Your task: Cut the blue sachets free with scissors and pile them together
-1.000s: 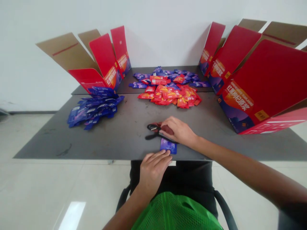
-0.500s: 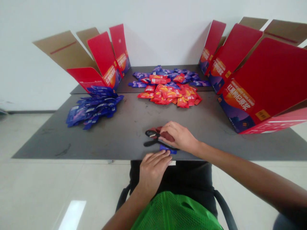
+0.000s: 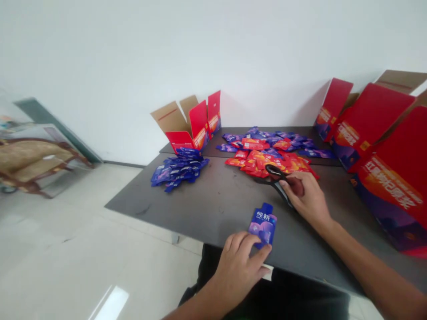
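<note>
Well, the R hand (image 3: 305,195) is clamped around black scissors (image 3: 278,182), fingers closed over the handles, and scissors touch the edge of a red-and-purple sachet pile (image 3: 267,158). The L hand (image 3: 236,271) is near the edge of the dark table (image 3: 200,209), fingers together on lower end of a purple sachet (image 3: 263,226); I cannot tell if it is pinched. Further left lies a blue sachet pile (image 3: 176,171), w/ open red cartons (image 3: 390,178) at the far side and right.
</note>
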A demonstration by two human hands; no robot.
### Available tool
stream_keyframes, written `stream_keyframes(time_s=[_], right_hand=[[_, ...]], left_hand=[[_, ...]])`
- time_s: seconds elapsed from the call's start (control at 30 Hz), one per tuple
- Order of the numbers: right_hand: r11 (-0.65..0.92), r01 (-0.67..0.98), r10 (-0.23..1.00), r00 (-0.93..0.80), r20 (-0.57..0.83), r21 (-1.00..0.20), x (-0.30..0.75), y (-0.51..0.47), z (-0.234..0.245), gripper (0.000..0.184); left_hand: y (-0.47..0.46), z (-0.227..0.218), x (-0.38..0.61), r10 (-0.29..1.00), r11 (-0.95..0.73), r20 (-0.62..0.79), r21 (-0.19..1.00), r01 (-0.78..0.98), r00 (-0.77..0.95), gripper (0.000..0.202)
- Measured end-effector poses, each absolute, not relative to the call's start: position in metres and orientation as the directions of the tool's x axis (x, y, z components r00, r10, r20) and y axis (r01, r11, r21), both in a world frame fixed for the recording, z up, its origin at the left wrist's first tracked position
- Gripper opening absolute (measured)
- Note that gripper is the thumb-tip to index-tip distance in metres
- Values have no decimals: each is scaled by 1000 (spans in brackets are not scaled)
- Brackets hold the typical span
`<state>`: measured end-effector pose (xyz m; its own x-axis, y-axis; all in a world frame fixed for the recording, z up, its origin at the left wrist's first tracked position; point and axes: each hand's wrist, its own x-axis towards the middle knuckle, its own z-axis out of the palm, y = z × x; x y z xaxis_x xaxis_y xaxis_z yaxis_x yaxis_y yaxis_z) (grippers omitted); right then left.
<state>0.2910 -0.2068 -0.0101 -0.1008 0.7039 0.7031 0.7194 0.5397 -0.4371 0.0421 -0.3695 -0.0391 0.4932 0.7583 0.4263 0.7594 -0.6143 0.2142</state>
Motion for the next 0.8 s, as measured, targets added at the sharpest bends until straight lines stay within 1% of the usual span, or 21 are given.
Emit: stream_keyframes(time_s=[0.07, 0.13, 0.2, 0.27, 0.37, 0.43, 0.47, 0.57, 0.63, 0.67, 0.7, 0.73, 0.77, 0.8], right_hand=[[527, 715, 711, -75, 700, -459, 296, -203, -12, 33], [519, 709, 721, -63, 690, -477, 300, -199, -13, 37], [515, 699, 731, -56, 680, -496, 304, -195, -14, 40], [513, 687, 739, -47, 672, -515, 307, -192, -14, 42], [508, 669, 758, -48, 651, -543, 310, -191, -14, 45], [497, 665, 784, -69, 617, -557, 311, -192, -13, 41], [492, 664, 796, -80, 600, -564, 311, -193, -12, 39], [492, 649, 812, -100, 576, -580, 309, -196, -8, 36], [501, 633, 811, -106, 575, -590, 307, -198, -6, 37], [503, 628, 814, -114, 570, -594, 306, -198, -6, 38], [505, 623, 817, -122, 564, -597, 305, -198, -6, 38], [505, 621, 818, -125, 561, -599, 305, -198, -6, 38], [504, 621, 821, -127, 556, -601, 304, -197, -7, 37], [501, 622, 823, -127, 554, -601, 304, -196, -9, 37]], left_hand=[[-367, -40, 45, 758, -602, 414, 148, 784, 504, 65], [-365, -44, 46, 736, -621, 402, 79, 779, 546, 71], [-365, -45, 44, 706, -644, 399, 20, 765, 585, 65], [-366, -44, 42, 683, -662, 401, -12, 749, 610, 53], [-370, -37, 37, 664, -683, 401, -17, 730, 631, 37], [-372, -32, 31, 639, -694, 454, -7, 720, 621, 33], [-373, -29, 26, 623, -695, 506, 10, 719, 596, 30], [-372, -15, -4, 610, -631, 676, 99, 770, 413, 23], [-369, -1, -35, 642, -489, 736, 177, 854, 215, 18], [-367, 7, -53, 663, -383, 744, 241, 892, 84, 20], [-363, 16, -73, 674, -268, 735, 344, 900, -80, 22], [-358, 24, -93, 690, -161, 680, 477, 864, -248, 23], [-352, 30, -114, 688, -73, 608, 601, 796, -396, 23], [-344, 35, -134, 676, -32, 538, 705, 709, -504, 23]])
